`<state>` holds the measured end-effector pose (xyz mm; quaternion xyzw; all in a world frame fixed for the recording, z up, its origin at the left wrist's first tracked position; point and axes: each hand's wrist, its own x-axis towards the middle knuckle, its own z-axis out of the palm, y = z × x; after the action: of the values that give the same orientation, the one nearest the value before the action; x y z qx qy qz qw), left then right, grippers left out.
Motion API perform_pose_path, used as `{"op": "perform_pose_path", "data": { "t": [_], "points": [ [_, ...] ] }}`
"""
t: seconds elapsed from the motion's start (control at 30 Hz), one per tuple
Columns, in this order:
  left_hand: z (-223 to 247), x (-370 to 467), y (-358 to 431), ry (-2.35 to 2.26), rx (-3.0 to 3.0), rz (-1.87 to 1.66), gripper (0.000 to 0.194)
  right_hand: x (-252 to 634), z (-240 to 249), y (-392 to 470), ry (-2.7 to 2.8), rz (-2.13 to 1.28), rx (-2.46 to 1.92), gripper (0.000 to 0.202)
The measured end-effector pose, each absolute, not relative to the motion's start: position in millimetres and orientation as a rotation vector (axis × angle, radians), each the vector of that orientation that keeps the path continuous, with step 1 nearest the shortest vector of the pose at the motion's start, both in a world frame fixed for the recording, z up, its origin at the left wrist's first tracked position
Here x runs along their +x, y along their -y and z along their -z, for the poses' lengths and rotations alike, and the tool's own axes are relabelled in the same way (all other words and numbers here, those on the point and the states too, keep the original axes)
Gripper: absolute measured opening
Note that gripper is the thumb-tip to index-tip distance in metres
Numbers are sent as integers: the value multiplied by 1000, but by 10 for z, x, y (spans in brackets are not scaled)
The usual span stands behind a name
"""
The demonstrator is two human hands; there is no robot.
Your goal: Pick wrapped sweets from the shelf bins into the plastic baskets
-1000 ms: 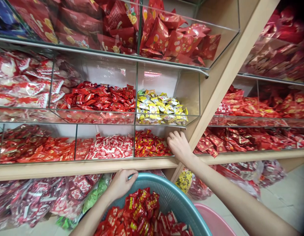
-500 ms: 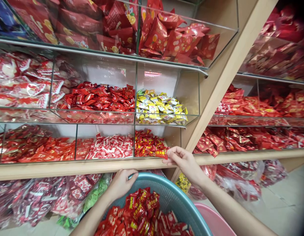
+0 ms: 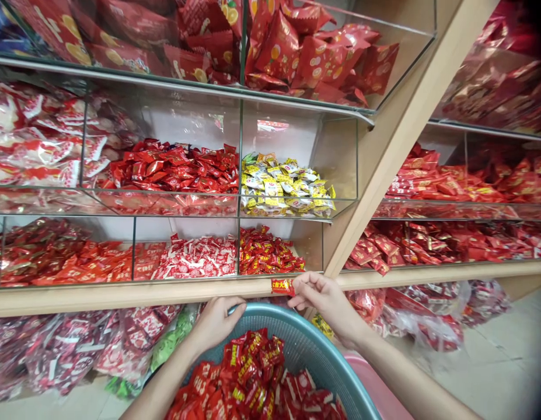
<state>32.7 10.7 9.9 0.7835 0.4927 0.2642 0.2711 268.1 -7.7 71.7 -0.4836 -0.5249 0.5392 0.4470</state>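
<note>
Packet (image 3: 281, 286), pinched in the right hand (image 3: 323, 298), juts toward the left hand (image 3: 217, 321), which grips the blue basket (image 3: 311, 341).

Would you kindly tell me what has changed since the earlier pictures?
The right hand has come down from the lower candy bin toward the blue basket, now visibly pinching a red packet. The left hand stays at the basket's rim.

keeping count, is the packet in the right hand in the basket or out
Out: the right hand pinches the red packet, seen against the wooden shelf edge, above the rim of the teal basket.
</note>
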Motion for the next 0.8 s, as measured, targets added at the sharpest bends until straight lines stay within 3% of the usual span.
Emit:
{"op": "perform_pose_path", "data": {
  "t": [0.3,0.53,0.63,0.8],
  "points": [
    [56,233,-237,-1170,1804,-767,31,2454,-3,307,1375,-1580,-1306,39],
    [95,213,-257,-1130,1722,-782,31,2200,188,291,1494,-1648,-1267,35],
    [102,213,-246,-1131,1739,-785,31,2155,223,242,1531,-1557,-1297,32],
    [100,221,-243,-1136,1764,-790,32,2287,-32,121,1727,-1117,-1398,30]
  ]
}}
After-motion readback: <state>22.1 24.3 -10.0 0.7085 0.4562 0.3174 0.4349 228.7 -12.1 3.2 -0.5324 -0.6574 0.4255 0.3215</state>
